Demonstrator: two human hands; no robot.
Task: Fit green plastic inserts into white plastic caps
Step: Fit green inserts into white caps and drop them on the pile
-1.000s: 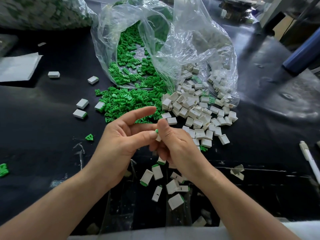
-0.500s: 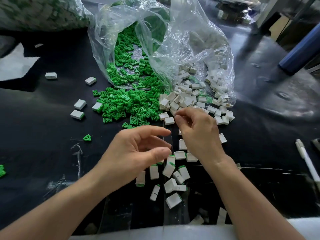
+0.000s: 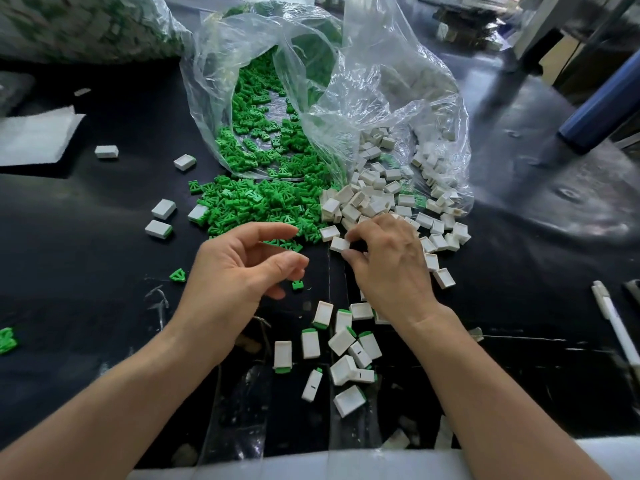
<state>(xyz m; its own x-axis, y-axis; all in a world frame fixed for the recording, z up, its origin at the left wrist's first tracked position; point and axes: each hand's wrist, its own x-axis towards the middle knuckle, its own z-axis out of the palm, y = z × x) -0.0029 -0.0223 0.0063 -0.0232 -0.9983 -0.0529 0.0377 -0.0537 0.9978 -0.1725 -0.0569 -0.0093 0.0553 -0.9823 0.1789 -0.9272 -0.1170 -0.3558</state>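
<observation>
A heap of green inserts spills from a clear plastic bag onto the black table. To its right lies a heap of white caps. My right hand reaches onto the near edge of that heap and pinches a white cap between thumb and fingertips. My left hand hovers just before the green heap, fingers loosely curled, holding nothing. A single green insert lies under its fingertips. Several fitted caps with green ends lie between my wrists.
Loose white caps and stray green inserts lie to the left. White foam sheet at far left. A white pen lies at the right edge. A blue cylinder stands at the back right.
My hands came apart from in front of me. The right hand moved forward to the white cap heap. The left hand opened and moved toward the green heap.
</observation>
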